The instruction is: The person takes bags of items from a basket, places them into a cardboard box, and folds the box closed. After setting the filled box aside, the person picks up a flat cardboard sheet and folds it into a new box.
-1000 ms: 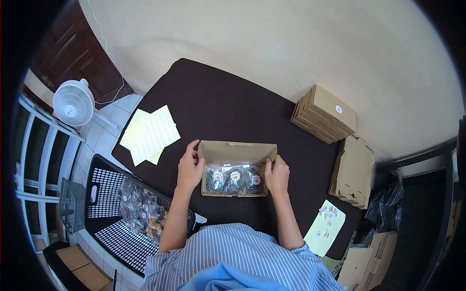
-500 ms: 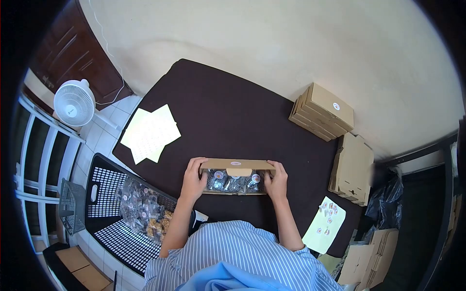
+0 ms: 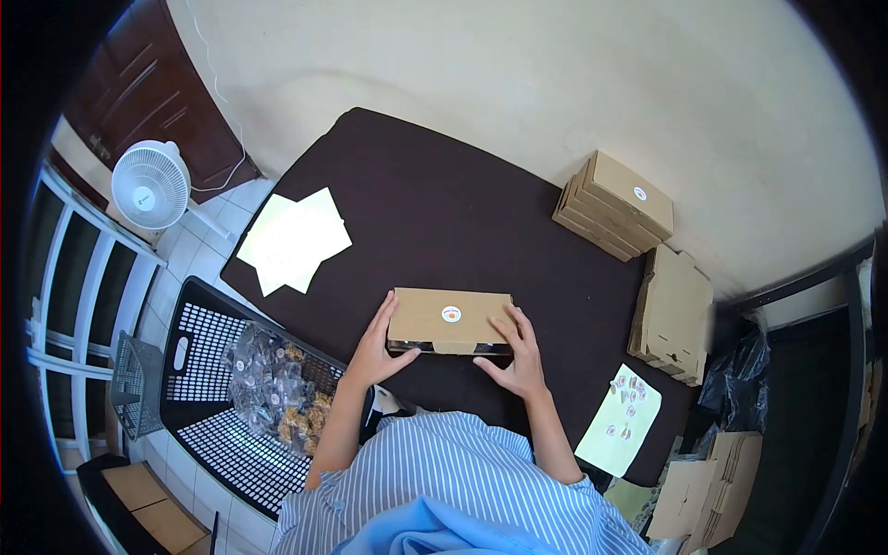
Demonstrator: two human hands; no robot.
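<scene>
A brown cardboard box [image 3: 421,314] with a round white sticker on its lid lies on the dark table in front of me. The lid is down over the top, and a narrow dark gap shows along the front edge. My left hand [image 3: 373,347] holds the box's left end, fingers along the side and thumb at the front corner. With fingers spread, my right hand [image 3: 521,361] touches the lid's right end; its thumb points toward the front edge. The packets inside are now mostly hidden.
A black basket [image 3: 208,421] with clear packets stands at the table's left. Pale sheets [image 3: 294,242] lie at the left and a sticker sheet [image 3: 615,435] at the right. Stacked boxes [image 3: 629,190] and flat cardboard [image 3: 671,314] stand along the right. A white fan [image 3: 150,190] is beyond.
The box's lid has come down toward me, covering the packets that showed inside. My right hand's fingers have spread and shifted onto the lid's edge. My left hand stays at the left end.
</scene>
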